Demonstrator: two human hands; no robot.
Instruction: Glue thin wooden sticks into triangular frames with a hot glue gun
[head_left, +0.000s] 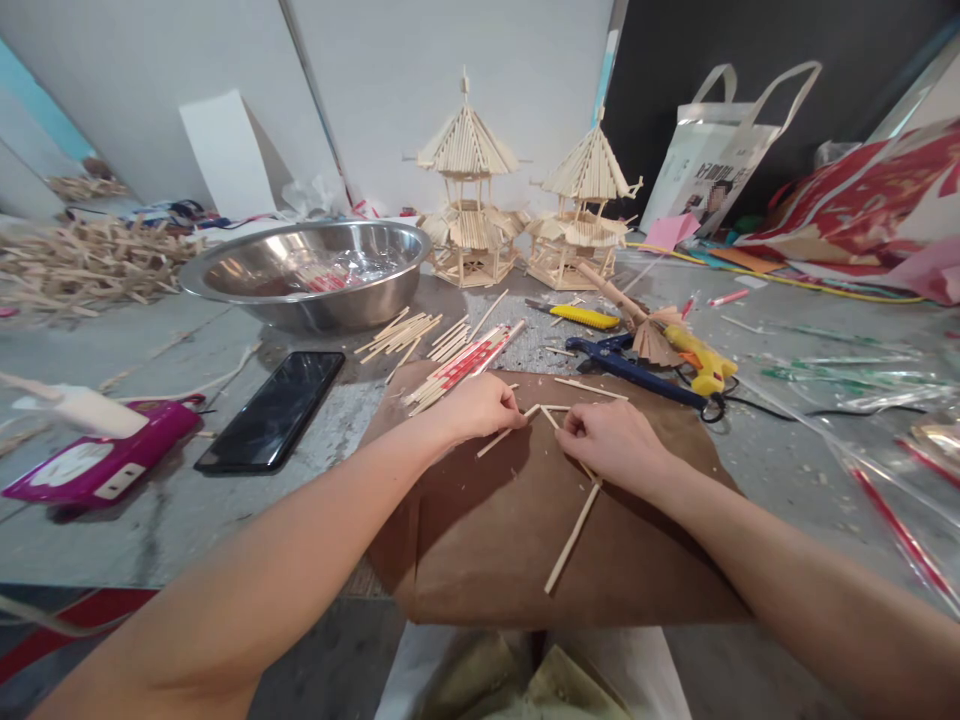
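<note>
On a brown sheet (480,560), my left hand (484,408) is closed, thumb and finger pinching a thin wooden stick (495,442). My right hand (619,440) is closed too, its fingertips on another stick that is partly hidden beneath the hand. Between the hands, stick ends meet at an angle (544,408). One loose stick (572,540) lies below my right hand, its upper end near the hidden stick. A further stick (591,388) lies above that hand. Beyond my left hand are red-and-white paper-wrapped sticks (472,360) and a pile of bare sticks (401,335).
Two stick-built pagoda models (469,230) stand at the back beside a steel basin (300,300). A black phone (274,410) and a magenta device (105,450) lie left. To the right are blue pliers (637,370), a yellow cutter (585,316) and a yellow glue gun (705,362).
</note>
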